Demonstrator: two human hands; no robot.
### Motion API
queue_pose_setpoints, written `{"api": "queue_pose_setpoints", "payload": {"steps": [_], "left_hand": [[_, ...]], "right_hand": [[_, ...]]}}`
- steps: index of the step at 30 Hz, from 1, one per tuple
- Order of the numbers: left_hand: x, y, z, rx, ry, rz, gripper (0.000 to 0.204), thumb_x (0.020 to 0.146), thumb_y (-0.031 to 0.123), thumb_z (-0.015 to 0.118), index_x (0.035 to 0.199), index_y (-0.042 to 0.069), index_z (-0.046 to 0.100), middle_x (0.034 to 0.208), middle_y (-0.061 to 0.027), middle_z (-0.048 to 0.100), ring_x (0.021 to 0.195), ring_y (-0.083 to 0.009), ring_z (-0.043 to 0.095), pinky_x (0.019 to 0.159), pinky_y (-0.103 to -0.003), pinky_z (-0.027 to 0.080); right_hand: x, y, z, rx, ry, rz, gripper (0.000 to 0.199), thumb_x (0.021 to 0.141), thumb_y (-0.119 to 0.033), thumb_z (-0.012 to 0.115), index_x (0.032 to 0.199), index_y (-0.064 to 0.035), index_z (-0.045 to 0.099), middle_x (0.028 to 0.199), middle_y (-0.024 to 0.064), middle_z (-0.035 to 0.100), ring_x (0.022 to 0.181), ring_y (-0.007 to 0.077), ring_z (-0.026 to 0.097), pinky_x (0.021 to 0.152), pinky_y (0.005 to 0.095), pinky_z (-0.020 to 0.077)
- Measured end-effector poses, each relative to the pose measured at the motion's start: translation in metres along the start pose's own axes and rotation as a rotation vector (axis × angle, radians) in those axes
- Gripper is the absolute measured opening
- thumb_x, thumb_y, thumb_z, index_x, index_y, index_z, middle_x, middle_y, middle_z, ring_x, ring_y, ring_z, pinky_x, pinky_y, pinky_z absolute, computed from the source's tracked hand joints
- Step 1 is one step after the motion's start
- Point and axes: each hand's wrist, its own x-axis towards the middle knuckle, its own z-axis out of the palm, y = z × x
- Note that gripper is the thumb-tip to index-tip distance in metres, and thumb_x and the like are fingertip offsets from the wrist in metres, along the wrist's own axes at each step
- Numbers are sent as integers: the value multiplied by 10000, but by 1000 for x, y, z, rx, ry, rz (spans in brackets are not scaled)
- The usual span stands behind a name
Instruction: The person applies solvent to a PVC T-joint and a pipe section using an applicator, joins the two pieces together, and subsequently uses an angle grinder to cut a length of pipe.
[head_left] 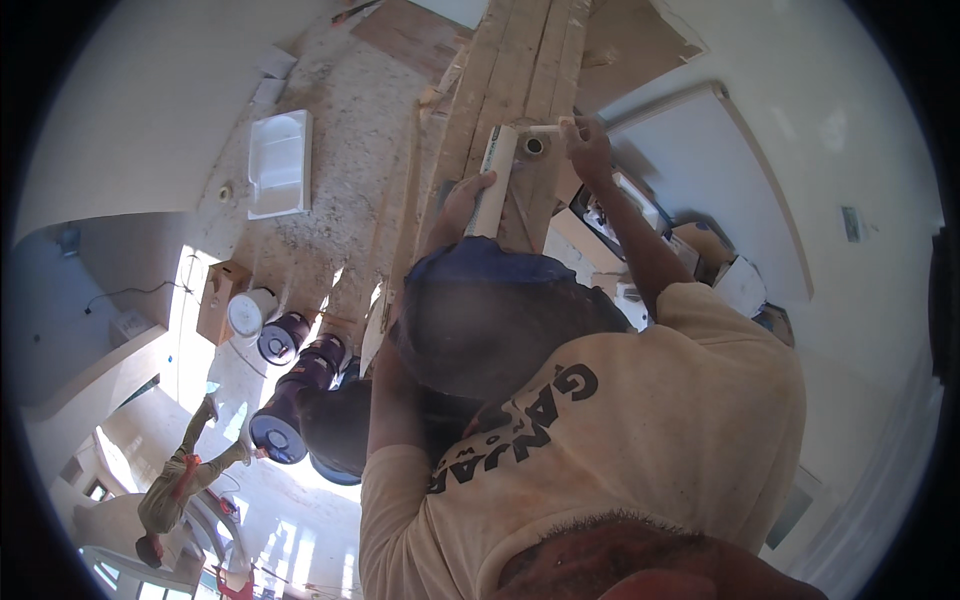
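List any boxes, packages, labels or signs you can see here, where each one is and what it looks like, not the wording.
Brown cardboard box: tall, upright on the floor at left, beside the white bucket.
Cardboard boxes: brown and white, clustered at right beyond the raised arm.
Small rectangular plate or label: on the white wall at far right, too small to make out.
Dark print: on the back of a beige shirt in the foreground.

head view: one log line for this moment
left hand: grips white pipe | right hand: holds short white stub at pipe's end | behind: wooden beams
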Motion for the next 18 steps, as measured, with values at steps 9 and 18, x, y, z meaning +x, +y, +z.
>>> {"api": "queue_pose_setpoints", "payload": {"steps": [9,18], "left_hand": [[5,-5,-9,-169,-54,-61,481,956,393,637,1123,-52,563,824,-141,623,629,-226,673,533,-376,604],[7,-6,-17,-231,-113,-41,492,967,406,615,1122,-58,565,830,-136,628,638,-223,676,535,-368,597]], "right_hand": [[-16,-1,8,-18,16,-57,296,991,-253,646,1114,17,639,706,46,617,554,91,549,499,278,453],[-30,-12,11,207,-87,100,311,978,-283,662,1063,14,629,728,63,638,562,118,577,511,311,464]]}}
